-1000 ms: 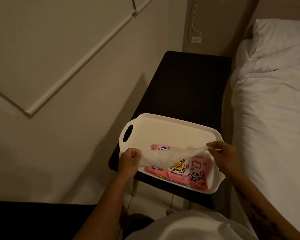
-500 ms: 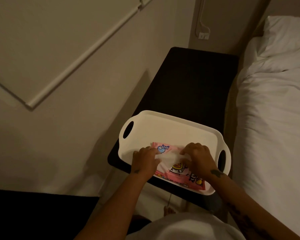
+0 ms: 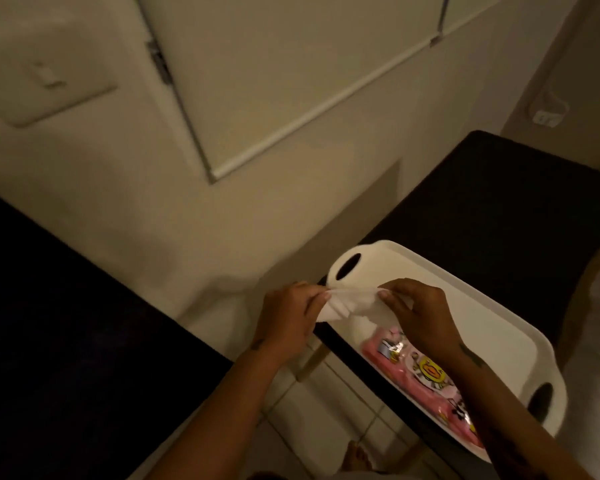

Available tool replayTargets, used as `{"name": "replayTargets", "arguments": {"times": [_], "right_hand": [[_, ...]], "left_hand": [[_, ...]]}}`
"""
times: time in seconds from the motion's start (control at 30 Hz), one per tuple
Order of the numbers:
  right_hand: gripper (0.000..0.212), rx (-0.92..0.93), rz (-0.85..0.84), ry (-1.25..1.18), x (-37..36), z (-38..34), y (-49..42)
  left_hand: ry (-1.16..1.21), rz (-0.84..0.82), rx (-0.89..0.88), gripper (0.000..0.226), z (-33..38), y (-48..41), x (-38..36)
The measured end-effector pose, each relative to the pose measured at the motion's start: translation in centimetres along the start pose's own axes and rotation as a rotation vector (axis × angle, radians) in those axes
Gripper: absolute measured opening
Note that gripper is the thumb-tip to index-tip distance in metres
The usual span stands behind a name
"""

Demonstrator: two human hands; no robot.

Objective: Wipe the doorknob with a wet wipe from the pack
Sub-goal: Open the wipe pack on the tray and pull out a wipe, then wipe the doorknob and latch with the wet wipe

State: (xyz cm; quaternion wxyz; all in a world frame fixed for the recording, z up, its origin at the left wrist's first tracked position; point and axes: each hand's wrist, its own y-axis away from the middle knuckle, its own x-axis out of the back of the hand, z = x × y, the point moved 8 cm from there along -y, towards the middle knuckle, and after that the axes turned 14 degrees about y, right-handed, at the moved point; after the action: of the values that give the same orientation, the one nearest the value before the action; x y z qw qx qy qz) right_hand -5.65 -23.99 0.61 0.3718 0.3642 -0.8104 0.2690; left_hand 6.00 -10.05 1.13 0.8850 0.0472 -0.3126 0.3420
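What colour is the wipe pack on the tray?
Pink wipe pack with cartoon prints, one yellow, lying in the white tray. Shows best in the head view.

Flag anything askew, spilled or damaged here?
Only the tray: it sits skewed on the dark table, one handle and the near rim apparently overhanging the edge. No spills or damage; left hand and right hand pinch the wipe.
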Motion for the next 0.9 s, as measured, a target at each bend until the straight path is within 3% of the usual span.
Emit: {"name": "replayTargets", "arguments": {"times": [0.07, 0.2, 0.37, 0.47, 0.53, 0.7, 0.9], "right_hand": [[0.009, 0.055, -0.003, -0.022, -0.7, -3.5, -1.5], [0.006, 0.186, -0.022, -0.101, -1.9, -11.6, -4.0], [0.027, 0.440, -0.013, -0.293, -1.6, -24.8, -5.5], [0.033, 0.550, 0.008, -0.422, -0.4, -31.9, -6.4], [0.022, 0.662, 0.065, -0.488, 1.1, -37.6, -6.9], [0.023, 0.917, 0.219, -0.570, 6.1, -51.0, -8.0], [0.015, 0.962, 0.372, -0.673, 11.4, -59.6, -9.1]], "left_hand": [[0.050, 0.071, 0.029, 0.049, -0.2, 0.6, 4.1], [0.087, 0.240, 0.075, 0.028, -0.5, 3.1, 13.5], [0.127, 0.503, 0.088, 0.014, -0.1, 8.2, 25.3], [0.007, 0.628, -0.010, 0.019, 2.6, 11.0, 31.4], [-0.121, 0.688, -0.115, 0.009, 5.0, 12.6, 35.8], [-0.470, 0.826, -0.311, 0.023, 11.0, 14.7, 46.5], [-0.634, 1.015, -0.323, 0.036, 17.1, 14.6, 53.4]]}}
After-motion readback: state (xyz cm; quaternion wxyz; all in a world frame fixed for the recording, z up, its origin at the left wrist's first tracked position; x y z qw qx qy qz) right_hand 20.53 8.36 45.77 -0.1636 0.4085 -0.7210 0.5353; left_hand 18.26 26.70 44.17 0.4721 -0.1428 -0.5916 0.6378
